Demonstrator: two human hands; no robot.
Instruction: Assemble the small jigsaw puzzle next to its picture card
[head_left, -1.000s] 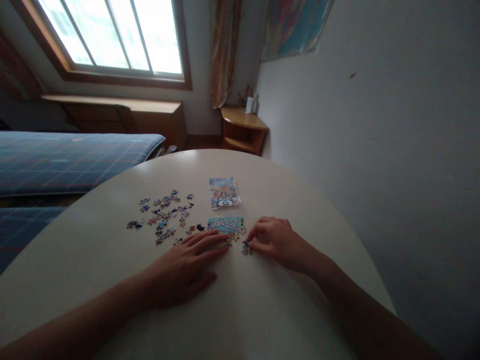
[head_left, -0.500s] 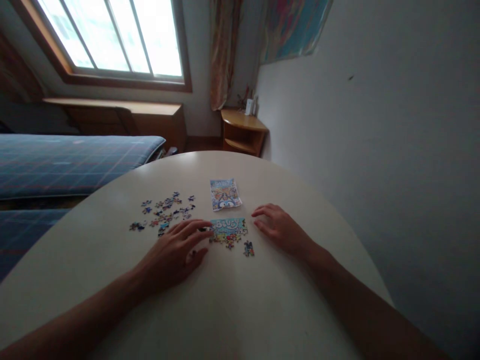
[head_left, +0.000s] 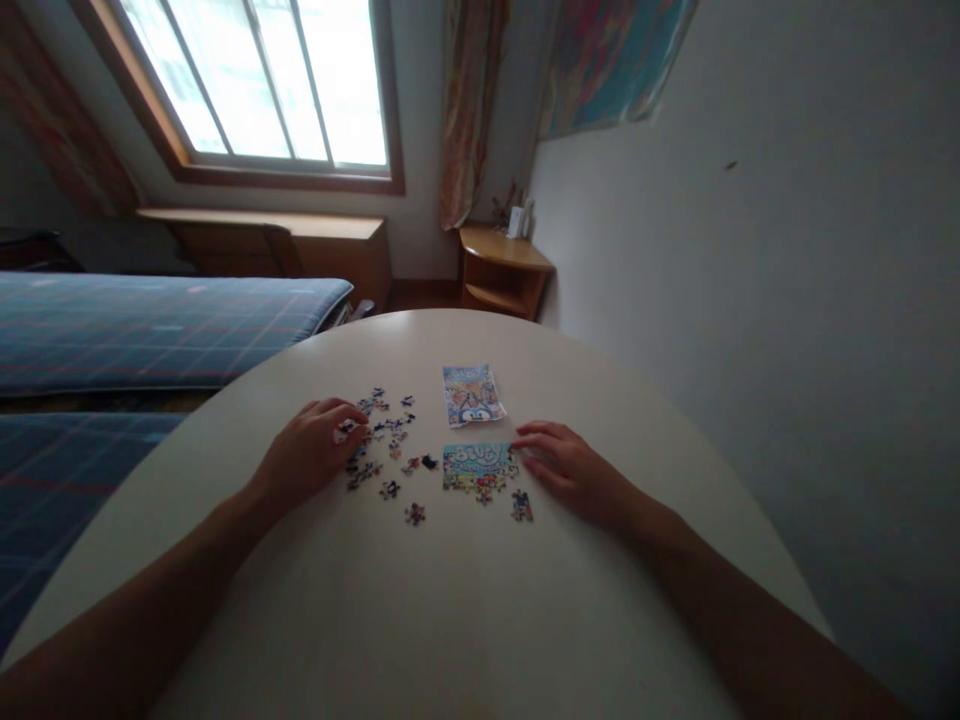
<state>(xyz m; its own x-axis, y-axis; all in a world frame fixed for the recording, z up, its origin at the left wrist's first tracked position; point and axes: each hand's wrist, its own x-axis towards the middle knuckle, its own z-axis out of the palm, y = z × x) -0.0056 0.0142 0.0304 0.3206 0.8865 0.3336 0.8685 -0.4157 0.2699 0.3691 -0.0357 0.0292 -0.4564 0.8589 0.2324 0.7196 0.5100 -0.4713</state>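
Observation:
A partly joined jigsaw puzzle [head_left: 478,466] with a light blue top lies flat on the white table. My right hand [head_left: 566,465] rests at its right edge, fingers stretched out and a fingertip touching the upper right corner. Just below that corner lies a separate joined bit of puzzle [head_left: 522,505]. Over on the left, my left hand [head_left: 311,450] is at the loose puzzle pieces [head_left: 394,428], fingers curved and apart from the thumb. Pieces show between its thumb and fingers, and others are partly hidden under it. Behind the puzzle lies a printed picture sheet [head_left: 472,396].
The round white table [head_left: 465,620] has a curved edge, with a wall [head_left: 750,330] close on its right. A bed with a blue plaid mattress [head_left: 172,330] stands to the left. A small corner shelf [head_left: 504,246] and a window [head_left: 277,90] are beyond.
My left hand has moved left and away from the puzzle to the loose pieces, uncovering pieces beside the puzzle. My right hand now touches the puzzle's right edge. The view has shifted slightly left.

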